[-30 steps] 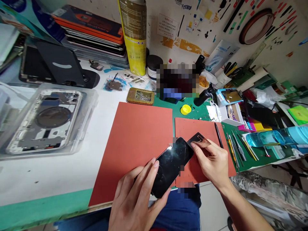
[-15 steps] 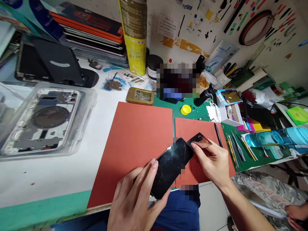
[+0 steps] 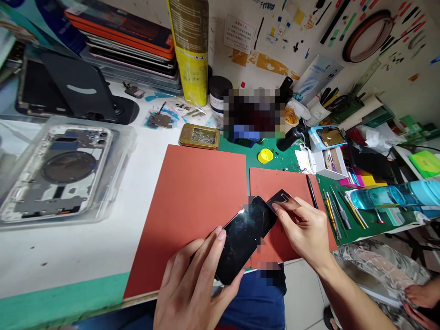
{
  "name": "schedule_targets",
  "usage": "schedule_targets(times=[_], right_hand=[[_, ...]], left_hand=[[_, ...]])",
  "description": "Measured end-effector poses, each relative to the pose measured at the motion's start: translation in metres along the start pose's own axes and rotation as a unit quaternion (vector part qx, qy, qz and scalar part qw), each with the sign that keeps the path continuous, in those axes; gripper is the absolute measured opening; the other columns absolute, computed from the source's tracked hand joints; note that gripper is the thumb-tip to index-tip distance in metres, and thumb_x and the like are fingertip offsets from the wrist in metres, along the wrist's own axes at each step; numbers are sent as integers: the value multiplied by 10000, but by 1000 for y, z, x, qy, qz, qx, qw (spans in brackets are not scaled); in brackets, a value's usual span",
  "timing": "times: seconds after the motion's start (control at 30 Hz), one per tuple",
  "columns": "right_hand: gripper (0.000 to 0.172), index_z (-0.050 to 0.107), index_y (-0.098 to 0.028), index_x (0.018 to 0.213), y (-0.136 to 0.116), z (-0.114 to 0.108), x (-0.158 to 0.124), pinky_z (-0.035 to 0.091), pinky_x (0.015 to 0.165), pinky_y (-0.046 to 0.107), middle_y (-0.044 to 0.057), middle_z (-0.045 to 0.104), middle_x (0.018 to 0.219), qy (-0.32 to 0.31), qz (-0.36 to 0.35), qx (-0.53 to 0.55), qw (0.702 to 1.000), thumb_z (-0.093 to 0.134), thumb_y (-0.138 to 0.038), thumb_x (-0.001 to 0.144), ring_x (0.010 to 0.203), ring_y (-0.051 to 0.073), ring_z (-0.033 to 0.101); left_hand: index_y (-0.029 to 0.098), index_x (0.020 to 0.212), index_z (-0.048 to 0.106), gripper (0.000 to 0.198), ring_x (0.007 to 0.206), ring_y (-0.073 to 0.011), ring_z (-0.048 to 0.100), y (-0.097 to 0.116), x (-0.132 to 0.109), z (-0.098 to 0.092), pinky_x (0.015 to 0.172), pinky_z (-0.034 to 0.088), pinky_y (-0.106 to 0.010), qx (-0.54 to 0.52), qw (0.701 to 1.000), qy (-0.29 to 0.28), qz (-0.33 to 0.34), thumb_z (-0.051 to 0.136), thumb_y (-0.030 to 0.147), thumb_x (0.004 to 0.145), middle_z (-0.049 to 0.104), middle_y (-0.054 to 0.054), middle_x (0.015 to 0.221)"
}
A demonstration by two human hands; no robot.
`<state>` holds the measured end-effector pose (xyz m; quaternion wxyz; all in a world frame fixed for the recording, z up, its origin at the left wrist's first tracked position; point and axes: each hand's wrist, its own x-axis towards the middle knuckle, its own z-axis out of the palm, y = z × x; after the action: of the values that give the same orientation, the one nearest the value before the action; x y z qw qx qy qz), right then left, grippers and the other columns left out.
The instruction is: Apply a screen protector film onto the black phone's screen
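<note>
A black smartphone [image 3: 240, 240] with a cracked, glossy screen is tilted over the front of the red mats. My left hand [image 3: 195, 279] grips its lower end, fingers along one long edge and thumb on the other. Between thumb and fingers my right hand [image 3: 305, 229] pinches a thin, shiny metal pry card [image 3: 283, 200]. The card's edge meets the phone's upper right end; whether it sits inside the seam I cannot tell. Beneath lie the larger red mat [image 3: 199, 192] and the smaller red mat [image 3: 268, 181].
Right of the mats lie several screwdrivers and tweezers [image 3: 340, 213] and a blue water bottle [image 3: 385, 197]. A black pen [image 3: 311, 192] rests on the smaller mat. Behind stand a tin of screws [image 3: 199, 136], a yellow cap [image 3: 265, 156] and a spray can [image 3: 190, 55]. An opened phone housing [image 3: 58, 169] lies left.
The view has shifted very slightly. Both hands, the phone and the card keep nearly the same places; the card's visible face looks slightly darker.
</note>
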<state>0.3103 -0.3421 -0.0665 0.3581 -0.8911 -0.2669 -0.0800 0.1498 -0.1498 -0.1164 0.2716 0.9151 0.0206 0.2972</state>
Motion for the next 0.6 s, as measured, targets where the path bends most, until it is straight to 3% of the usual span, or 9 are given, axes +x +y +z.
schedule_targets(times=[0.13,0.6], right_hand=[[199,763,-184,833,-3,-1,5,386,494,265,-23,602,676,-24,-8,-26,999,666,-169,1006,548,103,514],[212,746,-180,816,-3,0,7,378,505,256,-34,554,659,-31,-17,-48,998,662,-174,1010,541,97,502]], left_hand=[[96,1566,530,759,1075,-328,694,0,0,1,931,535,-485,2,1000,6,-1,864,173,889,772,-194,1257],[114,1611,479,800,1126,-311,690,-3,-2,2,992,533,-460,7,1000,10,8,851,187,906,767,-181,1274]])
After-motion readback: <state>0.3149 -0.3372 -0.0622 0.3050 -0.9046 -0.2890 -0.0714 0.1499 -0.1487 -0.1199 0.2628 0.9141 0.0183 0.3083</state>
